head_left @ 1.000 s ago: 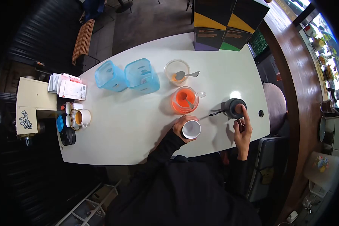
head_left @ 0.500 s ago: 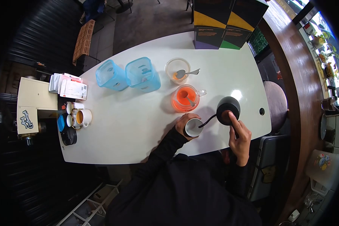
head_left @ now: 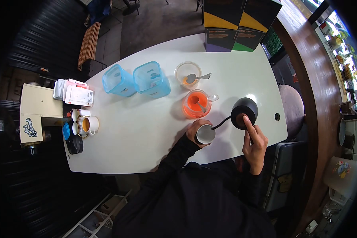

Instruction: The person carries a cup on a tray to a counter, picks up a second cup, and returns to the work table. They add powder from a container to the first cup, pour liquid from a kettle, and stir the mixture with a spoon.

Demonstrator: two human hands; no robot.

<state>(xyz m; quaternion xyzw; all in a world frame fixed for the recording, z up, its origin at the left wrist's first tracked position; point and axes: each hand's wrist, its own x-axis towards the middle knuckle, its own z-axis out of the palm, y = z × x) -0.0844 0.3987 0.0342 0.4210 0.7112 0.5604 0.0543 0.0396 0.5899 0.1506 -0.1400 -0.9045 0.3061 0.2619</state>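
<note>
Wrapped around a cup with a pale inside (head_left: 206, 135), my left hand (head_left: 194, 131) holds it near the table's front edge. My right hand (head_left: 256, 148) grips a black gooseneck kettle (head_left: 245, 111), its index finger pressed on the lid. The thin curved spout reaches the cup's rim; I cannot make out any stream. Just beyond the cup stands a clear glass mug (head_left: 197, 104) of orange-red liquid with a spoon in it. Behind that mug is a clear plastic cup (head_left: 186, 73) with a metal spoon (head_left: 198, 78) and a little orange stuff inside.
Two light-blue translucent containers (head_left: 151, 79) stand left of the plastic cup on the white table (head_left: 127, 131). Several mugs (head_left: 90, 125) and a stack of packets (head_left: 78, 94) sit at the left end. Dark boxes (head_left: 223, 39) stand at the back right.
My right hand has shifted the kettle slightly to the right and back, drawing the spout from inside the cup to its rim. The left hand still holds the cup.
</note>
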